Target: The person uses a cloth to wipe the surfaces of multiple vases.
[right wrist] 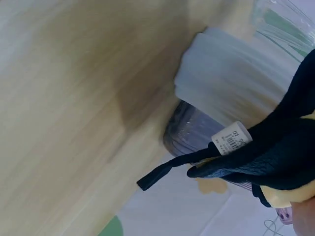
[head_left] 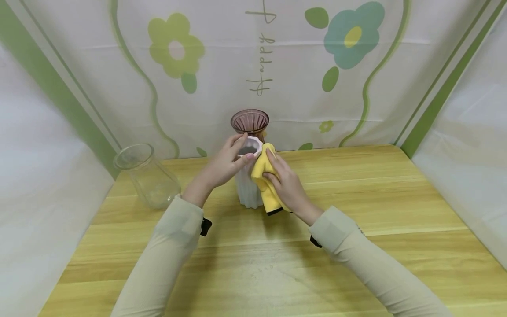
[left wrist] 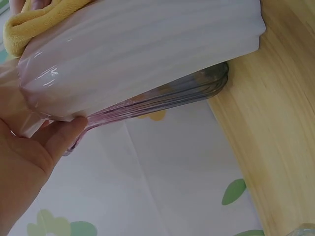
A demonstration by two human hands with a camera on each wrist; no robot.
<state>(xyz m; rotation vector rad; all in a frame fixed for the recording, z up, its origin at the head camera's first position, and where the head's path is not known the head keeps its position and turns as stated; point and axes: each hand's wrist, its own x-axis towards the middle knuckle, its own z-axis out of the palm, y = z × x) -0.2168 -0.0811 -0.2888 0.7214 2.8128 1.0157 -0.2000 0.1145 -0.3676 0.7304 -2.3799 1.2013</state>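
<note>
A white fluted vase (head_left: pixel 248 193) with a pinkish scalloped rim stands at the middle of the table. My left hand (head_left: pixel 226 164) grips its rim, thumb on the near side and fingers over the far side. In my right hand (head_left: pixel 291 187) is a folded yellow cloth (head_left: pixel 261 169), pressed to the right side of the vase just below the rim. The right wrist view shows the cloth's dark side (right wrist: pixel 275 152), with a white tag (right wrist: pixel 231 138) and a dark loop hanging down. In the left wrist view the cloth (left wrist: pixel 39 24) lies against the vase's upper wall (left wrist: pixel 147 49).
Close behind the white vase stands a purple ribbed glass vase (head_left: pixel 250 119) with a flared mouth. A clear glass vase (head_left: pixel 156 185) is at the table's left, near my left forearm. A printed curtain (head_left: pixel 222 88) hangs behind the wooden table (head_left: pixel 396 198).
</note>
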